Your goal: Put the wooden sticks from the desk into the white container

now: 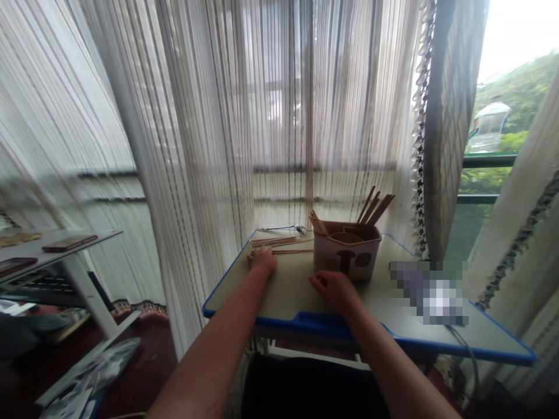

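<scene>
Thin wooden chopsticks (293,251) lie on the table left of a caddy, roughly side by side. My left hand (262,262) is closed over their left ends, its fingertips partly hidden. My right hand (332,286) rests just in front of the caddy, fingers curled in and nothing visible in them. The caddy (325,259) is a pale box with brown insides and a dark mushroom-like print. Darker flat chopsticks (379,209) lean out of its right rear, and lighter chopsticks (317,222) poke out at its left corner.
The small table (288,291) has a blue rim. On its right lies a pixelated device (430,294) with a cable hanging off the edge. A small metallic item (299,229) lies at the back. Sheer curtains (279,116) hang behind; another table (94,237) stands left.
</scene>
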A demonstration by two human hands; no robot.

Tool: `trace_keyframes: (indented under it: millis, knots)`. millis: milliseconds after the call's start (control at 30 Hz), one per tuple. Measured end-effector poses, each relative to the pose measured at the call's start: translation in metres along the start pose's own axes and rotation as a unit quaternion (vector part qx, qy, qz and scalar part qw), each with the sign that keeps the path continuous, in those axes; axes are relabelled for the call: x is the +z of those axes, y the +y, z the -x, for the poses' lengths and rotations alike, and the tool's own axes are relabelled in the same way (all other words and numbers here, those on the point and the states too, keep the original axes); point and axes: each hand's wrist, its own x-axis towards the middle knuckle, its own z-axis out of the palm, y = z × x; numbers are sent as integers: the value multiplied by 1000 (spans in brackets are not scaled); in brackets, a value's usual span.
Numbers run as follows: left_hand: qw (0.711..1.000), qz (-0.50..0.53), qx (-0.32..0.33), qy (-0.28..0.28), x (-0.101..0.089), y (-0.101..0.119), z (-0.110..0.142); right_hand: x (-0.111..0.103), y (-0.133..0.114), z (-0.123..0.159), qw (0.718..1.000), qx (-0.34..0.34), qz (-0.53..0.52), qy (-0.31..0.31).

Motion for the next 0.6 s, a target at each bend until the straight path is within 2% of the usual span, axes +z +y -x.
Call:
trace_keyframes:
  millis: [100, 233, 467, 600]
  knots:
    - [1000, -6, 4, 19, -1, -6, 3, 0, 2, 0, 1000, 5, -8, -3]
    - [1000, 6, 19, 9, -3, -11, 3, 1, 4, 0, 1000, 6, -8, -9]
    - [993, 48, 111, 4, -11, -3, 4, 4, 5, -2, 999, 9, -2, -46]
    - [976, 118, 183, 0, -19, 1, 9, 3, 4, -3, 999, 16, -1, -51]
